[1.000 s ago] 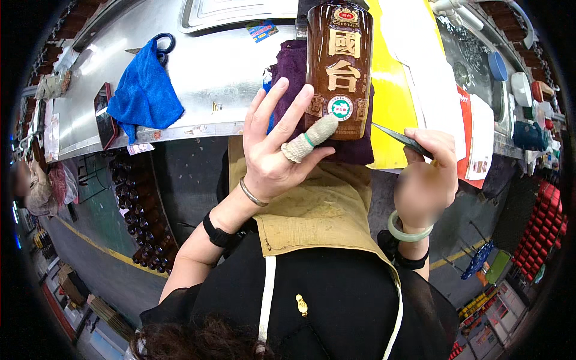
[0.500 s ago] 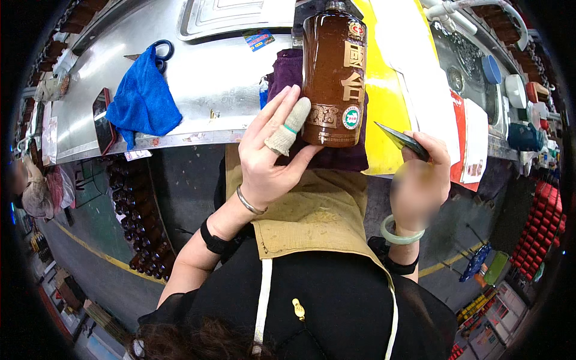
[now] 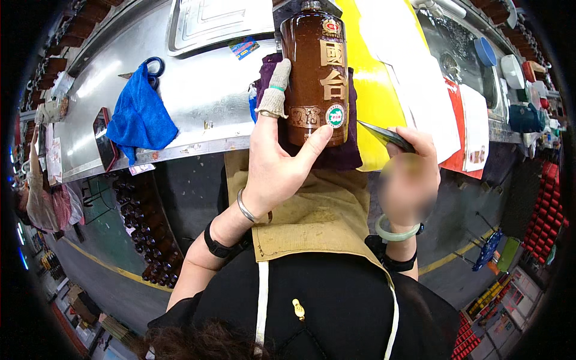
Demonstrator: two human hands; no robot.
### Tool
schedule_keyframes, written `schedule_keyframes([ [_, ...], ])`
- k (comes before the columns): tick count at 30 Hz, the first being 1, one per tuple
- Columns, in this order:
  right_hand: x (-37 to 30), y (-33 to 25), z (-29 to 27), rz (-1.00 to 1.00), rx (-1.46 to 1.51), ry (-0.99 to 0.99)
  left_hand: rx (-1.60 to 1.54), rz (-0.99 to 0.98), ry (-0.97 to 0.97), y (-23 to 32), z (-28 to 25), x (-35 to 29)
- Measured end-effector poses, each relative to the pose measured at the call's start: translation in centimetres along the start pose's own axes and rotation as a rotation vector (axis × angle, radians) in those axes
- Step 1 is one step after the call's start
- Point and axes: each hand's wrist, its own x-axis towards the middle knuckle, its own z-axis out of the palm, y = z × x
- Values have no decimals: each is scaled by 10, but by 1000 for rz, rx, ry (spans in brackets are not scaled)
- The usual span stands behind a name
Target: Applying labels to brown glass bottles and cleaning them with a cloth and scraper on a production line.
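Note:
A brown bottle (image 3: pixel 305 66) with gold lettering lies on a folded purple cloth (image 3: pixel 337 159), its neck pointing away from me. My left hand (image 3: pixel 277 174) grips its lower end, thumb on the front beside a round green-and-white sticker (image 3: pixel 335 116). A knitted finger cover (image 3: pixel 276 90) on that hand runs along the bottle's left side; the other fingers are hidden behind it. My right hand (image 3: pixel 414 180) pinches dark pointed tweezers (image 3: pixel 387 135), their tips aimed left at the bottle's lower right side, a short gap away. Part of this hand is blurred.
At left on the metal bench (image 3: pixel 198 90) are a blue cloth (image 3: pixel 141 114), scissors (image 3: pixel 155 67) and a phone (image 3: pixel 104 138). A metal tray (image 3: pixel 222 24) stands at the back. Yellow sheet (image 3: pixel 375 90), white paper and a red folder (image 3: pixel 450 157) lie right, before a sink (image 3: pixel 453 51).
My left hand has closed round the bottle's lower end, its thumb moving up onto the front. The tweezers have come left, nearer the bottle. The whole view has shifted slightly.

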Motion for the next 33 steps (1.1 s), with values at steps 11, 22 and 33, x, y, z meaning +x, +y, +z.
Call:
schedule_keyframes([
  [11,-6,1,4,23,21,40,18,-20,-94,-1,-14,2],
  [22,-5,-3,4,67,28,36,-161,-99,-192,6,-25,9],
  [33,-4,-2,2,27,17,41,-155,-47,-142,-10,-40,2],
])
